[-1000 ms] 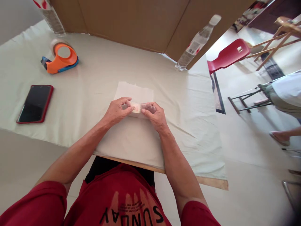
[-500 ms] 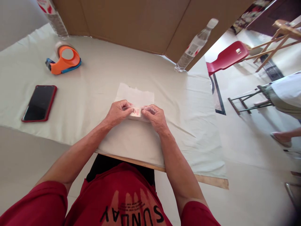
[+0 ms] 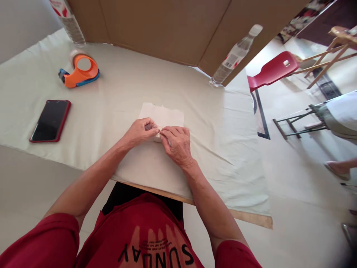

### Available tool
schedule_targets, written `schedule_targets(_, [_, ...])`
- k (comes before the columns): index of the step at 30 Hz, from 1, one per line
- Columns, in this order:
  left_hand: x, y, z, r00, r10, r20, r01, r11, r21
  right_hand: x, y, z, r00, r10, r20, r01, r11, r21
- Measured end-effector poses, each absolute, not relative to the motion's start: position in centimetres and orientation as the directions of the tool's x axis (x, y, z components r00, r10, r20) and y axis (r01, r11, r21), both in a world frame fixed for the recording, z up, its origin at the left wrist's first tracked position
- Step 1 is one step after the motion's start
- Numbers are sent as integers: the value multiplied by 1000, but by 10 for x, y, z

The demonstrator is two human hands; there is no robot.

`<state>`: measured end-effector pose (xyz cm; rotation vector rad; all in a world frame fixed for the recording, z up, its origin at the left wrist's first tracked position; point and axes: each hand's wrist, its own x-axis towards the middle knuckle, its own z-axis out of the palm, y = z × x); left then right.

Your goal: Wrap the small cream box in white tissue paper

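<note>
A sheet of white paper (image 3: 162,114) with a ragged far edge lies on the cloth in front of me. At its near side is a small pale packet (image 3: 157,139), mostly covered by my fingers; its red print is hidden at this moment. My left hand (image 3: 142,131) pinches the packet's left part between thumb and fingers. From the right, my right hand (image 3: 176,142) reaches over it, palm down, with bent fingertips pressed together on it close to my left thumb.
On the left are a phone (image 3: 50,121) with a red case and an orange tape dispenser (image 3: 80,74). Plastic bottles (image 3: 237,56) stand by a cardboard panel (image 3: 161,29). A red chair (image 3: 275,70) and a seated person's leg (image 3: 341,167) are off to the right.
My right hand has turned palm down and moved left over the packet, covering its red print. My left hand stays nearly in place. The view has shifted slightly.
</note>
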<state>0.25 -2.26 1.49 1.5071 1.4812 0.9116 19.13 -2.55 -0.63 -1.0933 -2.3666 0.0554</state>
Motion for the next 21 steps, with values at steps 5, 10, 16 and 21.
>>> schedule_targets(5, [-21, -25, 26, 9, 999, -39, 494, 30, 869, 191, -30, 0, -587, 724, 362, 730, 666, -150])
schedule_targets(10, [-30, -24, 19, -111, 991, -71, 639, 126, 759, 180, -34, 3, -596, 745, 301, 774, 632, -33])
schedule_targets(16, [-47, -36, 19, -213, 940, -268, 471, 339, 815, 175, -33, 1, -588, 748, 308, 782, 623, -21])
schedule_targets(21, [-46, -27, 14, -205, 895, -395, 387, 445, 807, 174, -32, 1, -587, 739, 330, 779, 626, -18])
